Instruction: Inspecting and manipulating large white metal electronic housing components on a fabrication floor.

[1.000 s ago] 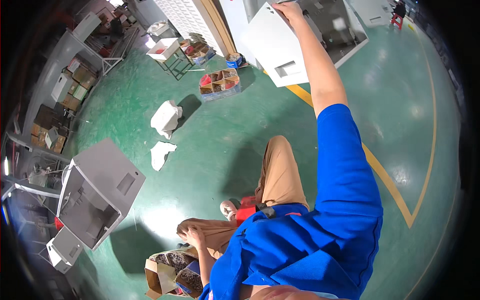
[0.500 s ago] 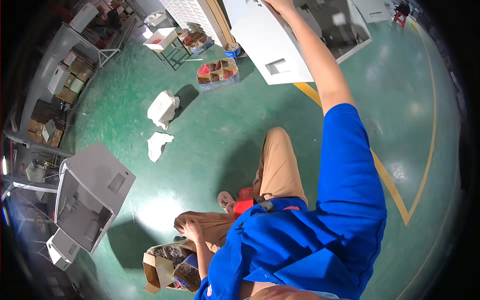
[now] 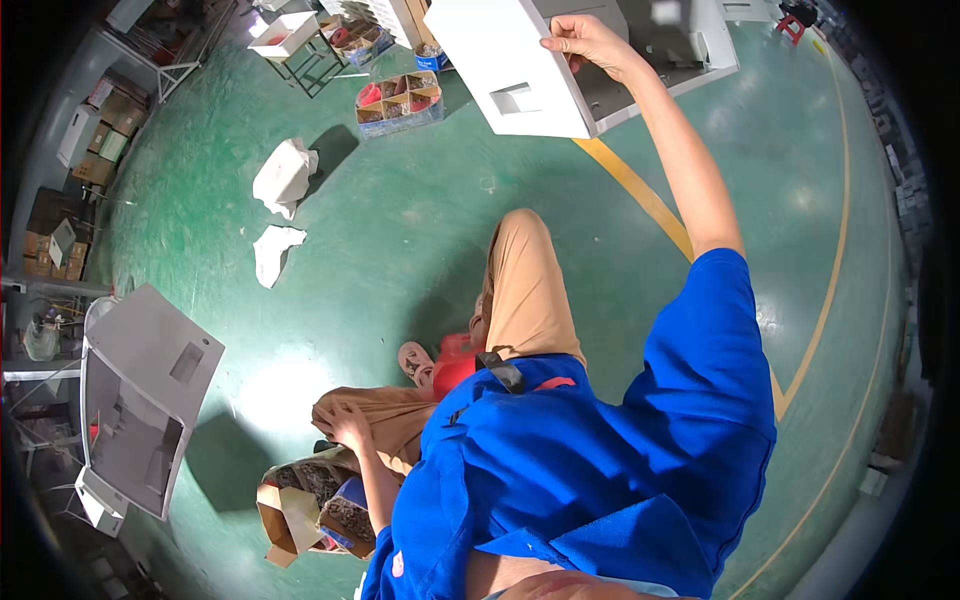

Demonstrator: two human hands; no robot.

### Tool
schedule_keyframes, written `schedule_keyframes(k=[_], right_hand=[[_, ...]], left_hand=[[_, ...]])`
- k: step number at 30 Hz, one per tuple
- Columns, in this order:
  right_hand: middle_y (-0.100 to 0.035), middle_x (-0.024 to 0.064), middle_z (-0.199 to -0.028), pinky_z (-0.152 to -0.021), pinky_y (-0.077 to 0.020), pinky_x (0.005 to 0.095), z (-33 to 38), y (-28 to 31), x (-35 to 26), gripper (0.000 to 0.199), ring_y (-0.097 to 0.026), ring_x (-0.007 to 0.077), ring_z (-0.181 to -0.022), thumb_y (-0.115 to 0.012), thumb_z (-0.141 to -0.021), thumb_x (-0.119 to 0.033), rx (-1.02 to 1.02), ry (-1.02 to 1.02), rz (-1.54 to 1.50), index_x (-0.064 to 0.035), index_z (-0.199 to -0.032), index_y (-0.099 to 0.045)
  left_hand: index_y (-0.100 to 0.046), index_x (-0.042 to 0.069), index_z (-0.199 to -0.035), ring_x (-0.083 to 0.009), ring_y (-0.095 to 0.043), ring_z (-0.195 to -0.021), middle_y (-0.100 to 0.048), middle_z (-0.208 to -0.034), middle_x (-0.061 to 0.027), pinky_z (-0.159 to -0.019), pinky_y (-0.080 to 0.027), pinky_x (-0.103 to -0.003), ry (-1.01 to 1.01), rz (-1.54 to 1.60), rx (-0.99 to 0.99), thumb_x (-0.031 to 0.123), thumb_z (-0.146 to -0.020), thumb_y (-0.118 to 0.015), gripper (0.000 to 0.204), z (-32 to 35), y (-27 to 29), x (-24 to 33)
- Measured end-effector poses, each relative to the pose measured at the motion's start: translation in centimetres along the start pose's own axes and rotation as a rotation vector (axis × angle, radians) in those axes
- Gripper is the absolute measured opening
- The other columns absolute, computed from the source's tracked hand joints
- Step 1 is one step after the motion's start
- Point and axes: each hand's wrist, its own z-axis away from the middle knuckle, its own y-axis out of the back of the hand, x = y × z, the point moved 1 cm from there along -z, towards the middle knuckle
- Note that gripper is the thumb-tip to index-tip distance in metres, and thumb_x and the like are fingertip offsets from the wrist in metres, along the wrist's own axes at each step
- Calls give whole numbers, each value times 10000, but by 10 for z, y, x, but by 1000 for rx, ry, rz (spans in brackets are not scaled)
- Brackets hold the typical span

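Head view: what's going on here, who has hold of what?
A person in a blue shirt sits low on a green floor. The right hand is stretched up, gripping the top edge of a grey metal cabinet. The left hand rests on the knee, just above an open cardboard box of small dark parts. Another grey cabinet stands at the left, with crumpled white wrapping beyond it.

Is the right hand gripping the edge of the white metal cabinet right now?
Yes, the right hand is closed over the top edge of the white metal cabinet.
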Motion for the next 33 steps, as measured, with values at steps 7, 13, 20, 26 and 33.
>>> schedule_keyframes(k=[7,13,20,26,33], right_hand=[[-528,-7,-579,-435,-418,199,24,-1,-19,312,-544,58,-519,-706,-766,-225,-248,-103,232,-67,-632,-473],[-610,45,-627,-508,-441,250,44,-14,-15,243,-584,114,-560,-756,-655,-193,-495,-177,470,6,-694,-621],[-567,48,-563,-498,-388,260,53,-41,-15,277,-516,89,-535,-782,-568,-133,-447,-80,518,54,-648,-594],[-572,50,-582,-505,-390,260,31,-61,-21,270,-517,89,-547,-774,-595,-137,-423,3,505,46,-676,-593],[-586,67,-626,-544,-416,276,7,-100,-10,322,-533,111,-588,-784,-614,-199,-412,62,445,43,-711,-596]], left_hand=[[-539,179,-1211,-416,-217,-1286,-251,-1426,-110,-882,-364,-602,11,-14,-21,308,-838,-505,397,1,-6,-3],[-544,187,-1196,-424,-230,-1276,-259,-1420,-116,-846,-377,-629,0,-15,11,305,-841,-510,375,-1,-10,-9],[-540,219,-1208,-436,-262,-1263,-280,-1420,-105,-847,-383,-618,7,9,14,339,-851,-478,382,-2,-10,-10],[-555,221,-1192,-441,-261,-1267,-282,-1426,-102,-875,-372,-607,3,1,28,332,-852,-465,369,0,-10,-12],[-544,196,-1200,-456,-263,-1258,-299,-1412,-124,-904,-340,-599,-5,35,23,305,-828,-512,389,3,-6,-13]])
